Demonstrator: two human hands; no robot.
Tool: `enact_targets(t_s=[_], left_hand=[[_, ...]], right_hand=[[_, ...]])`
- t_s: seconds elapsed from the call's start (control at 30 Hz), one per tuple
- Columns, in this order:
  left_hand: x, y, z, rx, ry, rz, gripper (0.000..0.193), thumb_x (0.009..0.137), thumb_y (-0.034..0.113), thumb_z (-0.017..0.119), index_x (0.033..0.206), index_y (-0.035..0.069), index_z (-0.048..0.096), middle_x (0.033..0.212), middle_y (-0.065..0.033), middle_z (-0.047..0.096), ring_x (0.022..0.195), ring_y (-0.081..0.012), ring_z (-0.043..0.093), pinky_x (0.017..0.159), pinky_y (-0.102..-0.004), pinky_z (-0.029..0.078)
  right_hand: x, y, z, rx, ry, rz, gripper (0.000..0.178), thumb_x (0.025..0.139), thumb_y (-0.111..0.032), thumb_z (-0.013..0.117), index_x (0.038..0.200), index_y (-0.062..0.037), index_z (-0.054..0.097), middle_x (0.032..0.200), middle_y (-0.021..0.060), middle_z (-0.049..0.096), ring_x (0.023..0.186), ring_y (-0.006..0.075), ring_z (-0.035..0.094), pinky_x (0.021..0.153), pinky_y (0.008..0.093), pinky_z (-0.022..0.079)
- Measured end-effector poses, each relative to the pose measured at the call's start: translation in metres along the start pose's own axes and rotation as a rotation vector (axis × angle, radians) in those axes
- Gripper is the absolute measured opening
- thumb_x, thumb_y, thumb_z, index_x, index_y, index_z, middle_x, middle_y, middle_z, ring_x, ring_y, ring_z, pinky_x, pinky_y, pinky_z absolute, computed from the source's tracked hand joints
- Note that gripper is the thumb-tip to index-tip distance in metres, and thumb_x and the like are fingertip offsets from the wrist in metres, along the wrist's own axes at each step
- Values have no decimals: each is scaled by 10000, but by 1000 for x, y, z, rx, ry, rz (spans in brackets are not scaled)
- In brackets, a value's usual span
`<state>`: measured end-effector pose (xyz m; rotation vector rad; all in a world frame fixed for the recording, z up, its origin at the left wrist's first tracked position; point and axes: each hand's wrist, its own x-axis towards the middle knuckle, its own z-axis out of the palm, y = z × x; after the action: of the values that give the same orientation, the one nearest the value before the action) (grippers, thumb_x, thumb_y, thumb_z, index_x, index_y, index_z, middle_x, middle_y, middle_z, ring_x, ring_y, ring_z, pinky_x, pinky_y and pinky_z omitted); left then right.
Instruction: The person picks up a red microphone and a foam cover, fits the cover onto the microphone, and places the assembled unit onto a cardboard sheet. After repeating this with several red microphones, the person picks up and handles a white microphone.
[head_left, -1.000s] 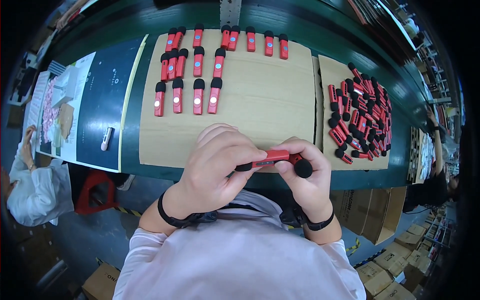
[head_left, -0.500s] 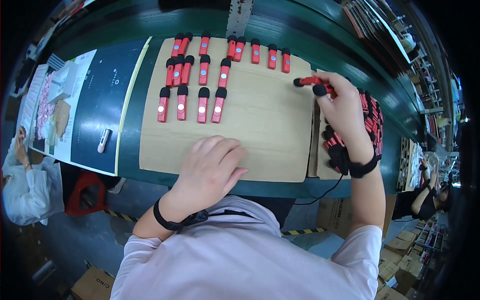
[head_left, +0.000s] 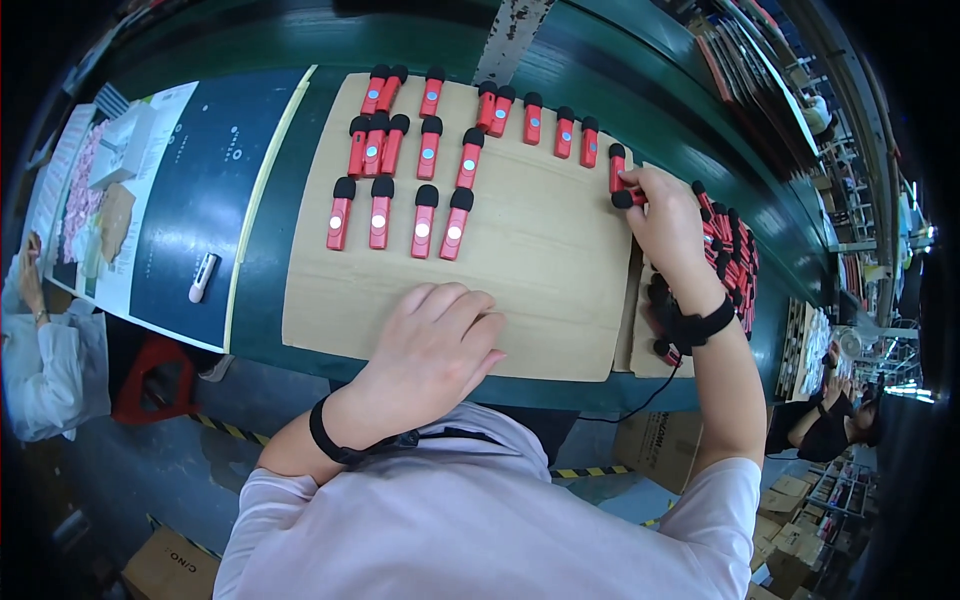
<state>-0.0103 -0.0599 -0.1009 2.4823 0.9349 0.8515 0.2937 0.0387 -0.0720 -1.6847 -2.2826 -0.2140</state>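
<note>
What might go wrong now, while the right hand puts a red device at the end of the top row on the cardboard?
1. The right hand sets a red device right beside the last one in the top row; a small slip may knock that one over.
2. The forearm crosses the pile of red devices on the right; pulling back may drag some off.
3. The left hand rests flat on the cardboard sheet; lifting it may let the sheet shift.

A dark blue printed sheet [head_left: 195,215] with a pale edge lies on the worktop's left part. Left of it lies a light sheet with pink and brown pictures [head_left: 85,195], and a small white box [head_left: 122,145] rests on it. Brown cardboard cartons stand on the floor: one at the lower left [head_left: 170,570], others at the lower right [head_left: 650,445].
</note>
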Motion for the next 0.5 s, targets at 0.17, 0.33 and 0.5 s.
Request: enact_targets(t_s=[0.17, 0.33, 0.5], left_hand=[[1, 2, 1, -11, -3, -9, 328, 736, 160, 741, 1019, 59, 608, 1077, -90, 583, 1005, -282, 551, 867, -411, 416], [2, 2, 0, -28, 3, -11, 343, 728, 152, 746, 1030, 60, 612, 1069, -87, 594, 995, -280, 558, 860, -411, 423], [10, 2, -8, -161, 160, 6, 353, 738, 145, 747, 1053, 54, 615, 1034, -91, 613, 947, -282, 575, 854, -405, 430]], right_hand=[[12, 11, 7, 100, 22, 65, 228, 798, -22, 646, 1022, -23, 610, 902, 138, 644, 838, 271, 634, 759, 358, 514], [3, -8, -7, 389, -30, 208, 217, 829, -2, 642, 1035, -11, 572, 843, 76, 609, 804, 169, 609, 748, 276, 495], [-33, -71, -45, 735, -97, 218, 198, 816, 17, 655, 995, -3, 571, 823, 47, 570, 794, 100, 570, 692, 223, 458]])
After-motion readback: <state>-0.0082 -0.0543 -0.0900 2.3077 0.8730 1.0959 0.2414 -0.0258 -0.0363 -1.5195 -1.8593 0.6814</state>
